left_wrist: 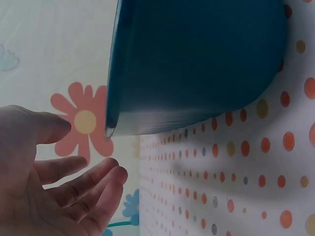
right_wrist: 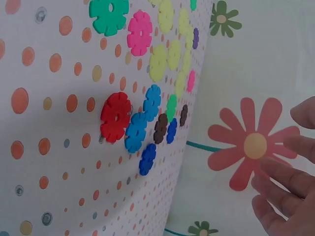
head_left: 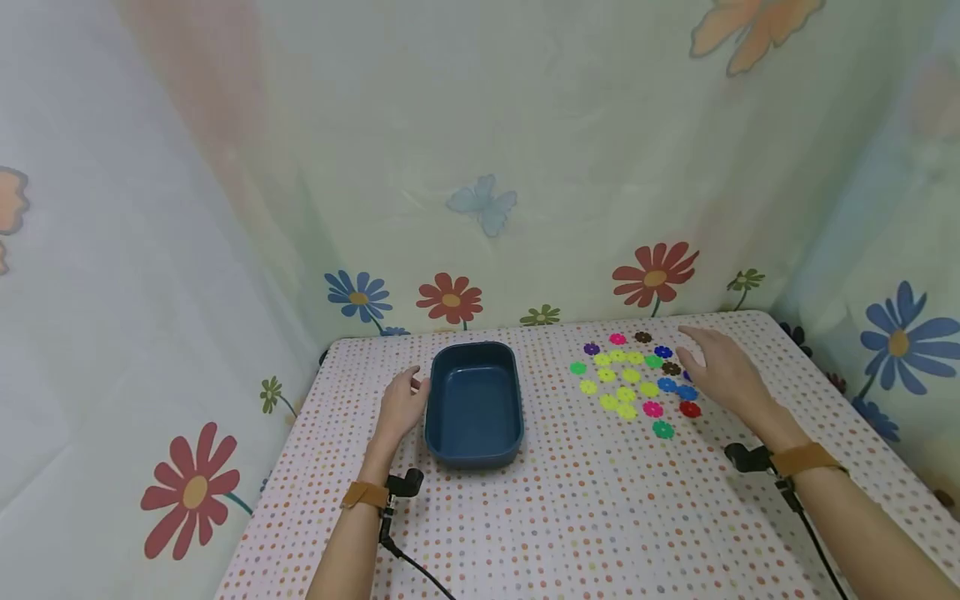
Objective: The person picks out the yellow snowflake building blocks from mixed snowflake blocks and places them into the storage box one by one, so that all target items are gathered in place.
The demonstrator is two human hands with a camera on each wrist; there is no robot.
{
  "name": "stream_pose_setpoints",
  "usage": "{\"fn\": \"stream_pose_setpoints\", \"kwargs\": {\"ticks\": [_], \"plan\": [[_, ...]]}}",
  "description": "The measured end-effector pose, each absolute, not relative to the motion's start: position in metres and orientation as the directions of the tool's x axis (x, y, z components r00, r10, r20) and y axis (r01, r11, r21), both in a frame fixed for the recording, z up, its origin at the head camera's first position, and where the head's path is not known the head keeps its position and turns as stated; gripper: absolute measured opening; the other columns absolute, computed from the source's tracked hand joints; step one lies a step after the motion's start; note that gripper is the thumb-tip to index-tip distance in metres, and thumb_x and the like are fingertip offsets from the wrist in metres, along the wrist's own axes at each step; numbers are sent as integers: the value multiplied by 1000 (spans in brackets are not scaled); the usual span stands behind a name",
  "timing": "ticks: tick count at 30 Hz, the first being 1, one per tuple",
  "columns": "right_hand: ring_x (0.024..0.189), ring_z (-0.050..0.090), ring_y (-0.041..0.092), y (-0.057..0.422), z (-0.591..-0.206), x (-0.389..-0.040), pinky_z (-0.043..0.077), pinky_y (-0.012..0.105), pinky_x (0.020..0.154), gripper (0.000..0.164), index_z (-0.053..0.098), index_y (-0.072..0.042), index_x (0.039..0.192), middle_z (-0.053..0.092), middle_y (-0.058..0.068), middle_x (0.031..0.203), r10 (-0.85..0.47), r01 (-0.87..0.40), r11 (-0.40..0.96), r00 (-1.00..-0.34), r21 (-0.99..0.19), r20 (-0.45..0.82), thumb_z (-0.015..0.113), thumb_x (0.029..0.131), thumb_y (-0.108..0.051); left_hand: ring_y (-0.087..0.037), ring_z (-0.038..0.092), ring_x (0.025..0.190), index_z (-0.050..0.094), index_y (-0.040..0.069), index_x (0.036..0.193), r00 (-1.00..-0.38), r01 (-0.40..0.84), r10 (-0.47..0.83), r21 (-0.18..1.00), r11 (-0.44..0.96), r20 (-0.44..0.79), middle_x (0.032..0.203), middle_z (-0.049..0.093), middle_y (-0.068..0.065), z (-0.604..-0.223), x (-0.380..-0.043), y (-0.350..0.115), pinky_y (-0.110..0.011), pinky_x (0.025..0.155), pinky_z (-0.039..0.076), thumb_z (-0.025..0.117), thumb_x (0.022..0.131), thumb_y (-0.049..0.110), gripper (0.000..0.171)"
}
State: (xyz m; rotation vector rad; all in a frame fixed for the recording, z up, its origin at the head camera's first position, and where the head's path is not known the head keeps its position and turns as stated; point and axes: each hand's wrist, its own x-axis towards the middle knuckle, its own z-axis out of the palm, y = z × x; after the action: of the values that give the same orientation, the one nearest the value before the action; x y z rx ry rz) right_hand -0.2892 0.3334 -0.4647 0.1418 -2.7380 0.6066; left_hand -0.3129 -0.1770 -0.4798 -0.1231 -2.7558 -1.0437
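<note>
Hovering loosely: left hand [head_left: 401, 408] by the blue tub [head_left: 472, 412], right hand [head_left: 720, 367] by the flower pieces [head_left: 632, 376].
Both hands have soft, spread fingers. The left one is just beside the tub's left edge. The pieces lie in a bunch toward the tabletop [head_left: 555, 508]'s back edge, with a wide dotted strip between them and the tub.

Left hand [head_left: 403, 403] and right hand [head_left: 722, 372] empty, fingers loosely bent.
</note>
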Motion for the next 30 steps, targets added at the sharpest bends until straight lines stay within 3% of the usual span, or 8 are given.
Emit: {"fn": "stream_pose_setpoints", "kwargs": {"ticks": [10, 20, 26, 30], "plan": [[121, 46, 57, 335, -462, -288, 35, 71, 100, 39, 57, 13, 130, 53, 39, 129, -23, -176, 905, -929, -388, 369, 60, 100, -12, -22, 57, 72, 58, -8, 135, -990, 95, 2, 662, 744, 139, 86, 64, -11, -480, -312, -172, -37, 63, 46, 54, 104, 26, 46], [101, 55, 50, 333, -464, -289, 45, 63, 85, 36, 61, 15, 122, 61, 35, 110, -11, -130, 909, -957, -395, 291, 63, 97, -11, -22, 62, 74, 59, -7, 136, -994, 69, -6, 673, 737, 109, 93, 69, -14, -487, -314, -167, -37, 65, 50, 53, 104, 24, 44], [85, 57, 39, 331, -474, -296, 49, 50, 69, 31, 66, 12, 118, 66, 27, 99, -35, -140, 892, -970, -431, 242, 65, 95, -8, -21, 61, 69, 60, -6, 135, -993, 57, -30, 673, 738, 116, 85, 68, -12, -491, -315, -165, -34, 60, 47, 54, 103, 22, 42], [80, 55, 33, 330, -479, -300, 46, 42, 66, 30, 67, 13, 119, 66, 23, 94, -51, -132, 887, -980, -443, 191, 65, 95, -6, -16, 54, 58, 58, -7, 137, -994, 55, -28, 687, 724, 109, 74, 63, -8, -495, -315, -163, -28, 53, 41, 53, 104, 20, 43]]}}
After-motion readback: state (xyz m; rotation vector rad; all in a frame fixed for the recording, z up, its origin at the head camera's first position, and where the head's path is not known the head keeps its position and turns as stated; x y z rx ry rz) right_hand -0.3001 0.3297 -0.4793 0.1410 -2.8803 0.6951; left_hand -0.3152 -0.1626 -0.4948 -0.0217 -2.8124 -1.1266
